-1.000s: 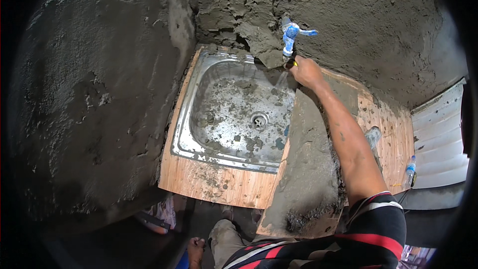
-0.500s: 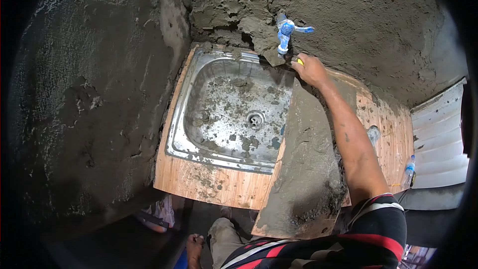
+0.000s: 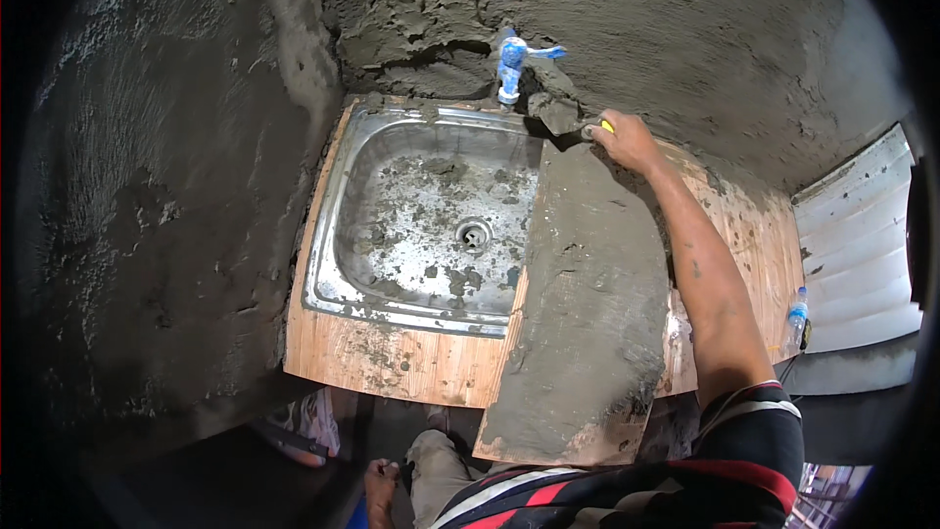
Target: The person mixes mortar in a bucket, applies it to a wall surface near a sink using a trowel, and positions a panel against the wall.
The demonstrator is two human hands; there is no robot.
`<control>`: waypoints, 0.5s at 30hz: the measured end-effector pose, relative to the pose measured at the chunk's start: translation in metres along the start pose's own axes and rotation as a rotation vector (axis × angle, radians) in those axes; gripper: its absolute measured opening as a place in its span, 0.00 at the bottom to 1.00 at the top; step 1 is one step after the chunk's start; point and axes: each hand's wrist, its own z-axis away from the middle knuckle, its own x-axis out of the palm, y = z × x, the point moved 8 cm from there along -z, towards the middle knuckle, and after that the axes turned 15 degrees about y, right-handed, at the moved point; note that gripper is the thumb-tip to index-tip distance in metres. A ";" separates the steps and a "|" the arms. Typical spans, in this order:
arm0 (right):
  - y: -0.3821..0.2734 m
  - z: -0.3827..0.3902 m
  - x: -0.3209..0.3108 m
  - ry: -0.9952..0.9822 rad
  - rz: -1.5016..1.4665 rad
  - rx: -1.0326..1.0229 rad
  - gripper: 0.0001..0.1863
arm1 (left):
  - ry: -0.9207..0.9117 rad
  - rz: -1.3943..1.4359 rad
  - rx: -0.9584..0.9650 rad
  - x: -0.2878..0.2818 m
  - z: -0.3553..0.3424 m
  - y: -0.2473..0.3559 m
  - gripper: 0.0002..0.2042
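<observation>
My right hand (image 3: 629, 144) grips the yellow handle of a trowel (image 3: 607, 125) beside the wall. A lump of wet grey mortar (image 3: 554, 112) covers its blade, just right of the blue-and-white tap (image 3: 509, 69). Below it lies a wooden board (image 3: 497, 411) thickly spread with mortar, overlapping the right side of a steel sink (image 3: 323, 274). Mortar crumbs are scattered in the basin around the drain. Down by my knee, my left hand (image 3: 380, 485) has curled fingers; anything inside them is hidden.
Rough wet mortar covers the back wall (image 3: 666, 39) and the left wall (image 3: 176, 186). The sink sits in a wood-look countertop (image 3: 392, 358). At the right edge stand a plastic bottle (image 3: 797, 318) and a white ribbed panel (image 3: 857, 235).
My right hand has drawn the trowel from beneath the tap to its right, with a lump of mortar now on the blade. The whole view has shifted slightly. My left hand stays low.
</observation>
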 end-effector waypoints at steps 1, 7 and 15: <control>0.009 0.005 -0.007 0.006 0.004 0.006 0.21 | -0.008 -0.007 0.017 0.002 -0.001 -0.001 0.13; 0.047 0.040 -0.060 0.011 0.014 0.087 0.21 | -0.105 0.009 0.105 0.019 0.001 0.032 0.14; 0.075 0.135 -0.142 0.047 0.131 0.215 0.23 | -0.286 -0.194 0.317 0.045 -0.031 0.099 0.10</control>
